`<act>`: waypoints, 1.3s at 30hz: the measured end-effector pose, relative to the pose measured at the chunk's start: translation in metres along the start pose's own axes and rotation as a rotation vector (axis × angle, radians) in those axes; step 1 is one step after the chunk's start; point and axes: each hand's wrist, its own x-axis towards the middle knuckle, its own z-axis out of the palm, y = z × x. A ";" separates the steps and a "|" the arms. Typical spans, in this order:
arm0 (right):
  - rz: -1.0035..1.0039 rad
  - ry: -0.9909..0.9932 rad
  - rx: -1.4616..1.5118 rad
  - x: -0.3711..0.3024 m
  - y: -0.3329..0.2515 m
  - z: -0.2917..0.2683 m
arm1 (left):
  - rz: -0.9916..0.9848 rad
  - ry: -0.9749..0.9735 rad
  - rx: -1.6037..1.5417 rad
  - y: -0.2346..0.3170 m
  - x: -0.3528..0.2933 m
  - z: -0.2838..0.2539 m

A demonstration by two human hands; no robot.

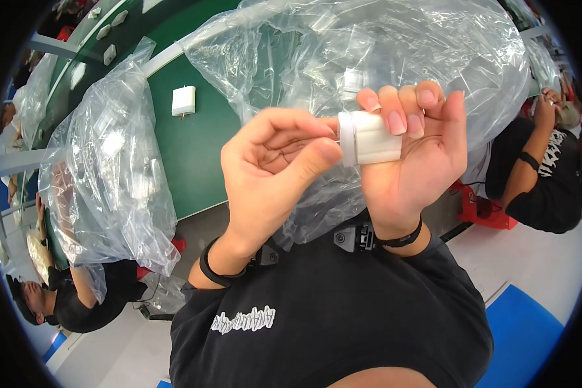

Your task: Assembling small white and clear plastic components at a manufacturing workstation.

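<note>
My right hand point(414, 139) is palm up, its curled fingers holding a white, ribbed plug adapter point(378, 147). The adapter's flat end plate faces left, and a thin metal prong sticks out of it. At that prong, the thumb and index fingertips of my left hand point(275, 155) come together in a pinch. A second white plug adapter point(183, 101) stands alone on the green table, to the left of my hands, with a metal pin showing at its lower side.
A large clear plastic bag point(433, 52) with white pieces inside covers the table beyond my hands. Another clear bag point(110, 155) lies at the left on the green table point(197, 149). Co-workers sit on both sides. Small white pieces point(110, 54) lie on a far green surface.
</note>
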 end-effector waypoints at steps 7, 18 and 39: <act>-0.028 -0.042 -0.094 -0.002 -0.001 0.003 | -0.055 -0.030 0.058 0.001 0.001 -0.002; -0.068 -0.102 -0.069 -0.015 -0.006 0.007 | 0.280 -0.201 0.439 0.007 -0.004 0.002; -0.006 -0.042 -0.067 -0.006 -0.009 0.005 | 0.015 -0.144 0.045 0.003 0.000 0.007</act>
